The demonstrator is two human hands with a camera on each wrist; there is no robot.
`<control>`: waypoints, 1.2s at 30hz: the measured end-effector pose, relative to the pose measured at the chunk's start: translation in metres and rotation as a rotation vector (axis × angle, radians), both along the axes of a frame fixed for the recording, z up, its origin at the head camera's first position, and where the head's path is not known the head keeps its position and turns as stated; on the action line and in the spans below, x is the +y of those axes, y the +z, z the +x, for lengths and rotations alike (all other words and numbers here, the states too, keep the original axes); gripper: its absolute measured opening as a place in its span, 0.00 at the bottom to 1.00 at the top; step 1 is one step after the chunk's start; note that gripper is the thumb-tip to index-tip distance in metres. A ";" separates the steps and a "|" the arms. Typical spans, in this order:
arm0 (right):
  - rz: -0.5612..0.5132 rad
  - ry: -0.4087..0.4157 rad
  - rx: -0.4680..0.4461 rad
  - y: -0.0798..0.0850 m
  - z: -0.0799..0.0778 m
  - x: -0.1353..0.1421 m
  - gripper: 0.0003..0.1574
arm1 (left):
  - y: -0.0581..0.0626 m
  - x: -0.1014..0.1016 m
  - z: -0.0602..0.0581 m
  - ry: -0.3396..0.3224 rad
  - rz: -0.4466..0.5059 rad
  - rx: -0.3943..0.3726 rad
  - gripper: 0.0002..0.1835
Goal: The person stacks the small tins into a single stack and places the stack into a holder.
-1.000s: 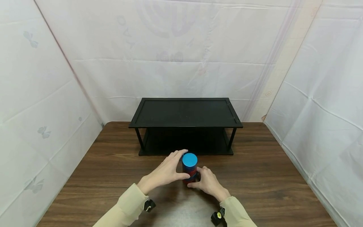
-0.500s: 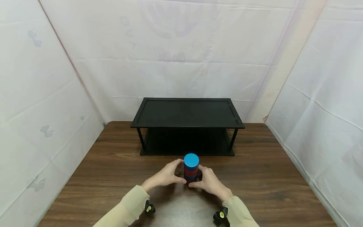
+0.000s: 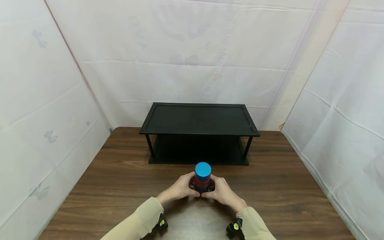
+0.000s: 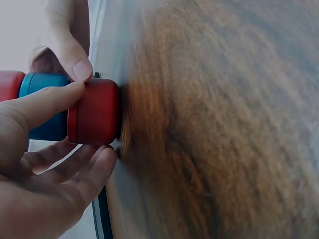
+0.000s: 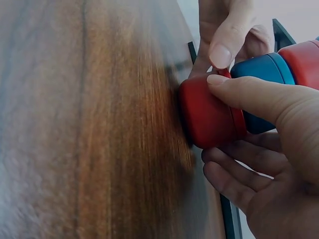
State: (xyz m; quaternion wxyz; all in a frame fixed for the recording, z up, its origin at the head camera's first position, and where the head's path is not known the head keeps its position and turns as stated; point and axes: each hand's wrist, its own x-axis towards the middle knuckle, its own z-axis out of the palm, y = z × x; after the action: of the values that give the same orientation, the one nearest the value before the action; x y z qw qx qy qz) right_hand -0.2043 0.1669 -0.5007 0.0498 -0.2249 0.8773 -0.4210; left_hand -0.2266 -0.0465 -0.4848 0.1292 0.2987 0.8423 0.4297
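Red and blue round tins stand stacked in an upright column on the wooden table, a bright blue lid (image 3: 203, 169) on top. At its foot is a red tin (image 4: 102, 112), with a blue tin (image 5: 259, 69) directly above it. From the left, my left hand (image 3: 179, 188) holds the bottom red tin, thumb in front and fingers curled behind. My right hand (image 3: 223, 192) grips the same tin from the right in a mirrored way. Both thumbtips nearly meet on its near side. Parts of the stack are hidden behind my fingers.
A black two-tier rack (image 3: 198, 118) stands at the back of the wooden table (image 3: 114, 193), its lower shelf (image 3: 195, 150) just behind the stack. White sheets (image 3: 192, 76) hang behind the table and along both sides.
My left hand has come down from the upper part of the stack to the bottom tin and closed in on it. The right hand stays low, around the base. The stack keeps standing.
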 end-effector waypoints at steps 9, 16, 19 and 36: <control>0.017 -0.003 0.007 0.003 -0.003 -0.001 0.34 | 0.001 0.003 -0.002 0.017 -0.013 0.003 0.33; 0.017 -0.001 0.007 0.002 -0.004 -0.001 0.34 | 0.001 0.003 -0.003 0.019 -0.010 0.014 0.32; 0.012 0.001 0.015 0.001 -0.005 0.000 0.34 | 0.001 0.004 -0.003 0.019 -0.006 0.017 0.32; -0.006 0.017 0.004 0.002 -0.011 -0.002 0.33 | 0.002 0.002 -0.005 0.032 -0.029 0.032 0.30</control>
State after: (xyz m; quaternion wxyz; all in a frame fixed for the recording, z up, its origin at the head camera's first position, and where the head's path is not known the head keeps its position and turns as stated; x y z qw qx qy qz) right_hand -0.2155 0.1645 -0.4984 0.0508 -0.2332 0.8743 -0.4226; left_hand -0.2319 -0.0449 -0.4825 0.1131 0.2903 0.8551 0.4144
